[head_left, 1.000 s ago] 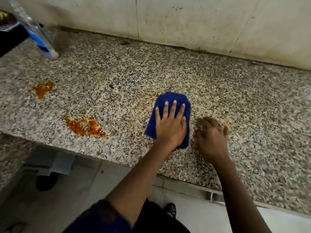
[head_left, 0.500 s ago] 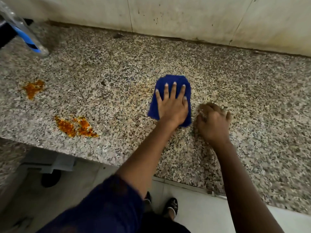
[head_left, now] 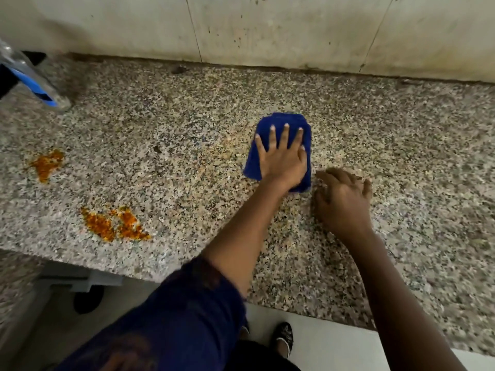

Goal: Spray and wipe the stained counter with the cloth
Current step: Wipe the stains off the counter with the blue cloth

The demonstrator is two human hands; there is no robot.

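Observation:
A folded blue cloth (head_left: 278, 119) lies on the speckled granite counter (head_left: 187, 116), a little right of its middle. My left hand (head_left: 284, 162) presses flat on it with the fingers spread and straight. My right hand (head_left: 342, 202) rests on the bare counter just right of the cloth, fingers loosely bent, holding nothing. Two orange stains show on the left: a larger one (head_left: 115, 223) near the front edge and a smaller one (head_left: 47, 164) farther left. A faint orange smear (head_left: 227, 145) lies just left of the cloth. The clear spray bottle (head_left: 32, 79) with a blue part stands at the far left.
A stained pale tiled wall (head_left: 267, 30) runs along the back of the counter. The counter's front edge runs from the lower left toward the lower right, with a light floor (head_left: 321, 341) and my shoe (head_left: 284, 338) below it. A dark object (head_left: 8, 79) sits behind the bottle.
My left hand has pushed the cloth a little away from me, toward the wall. My right hand has stayed resting on the counter beside it.

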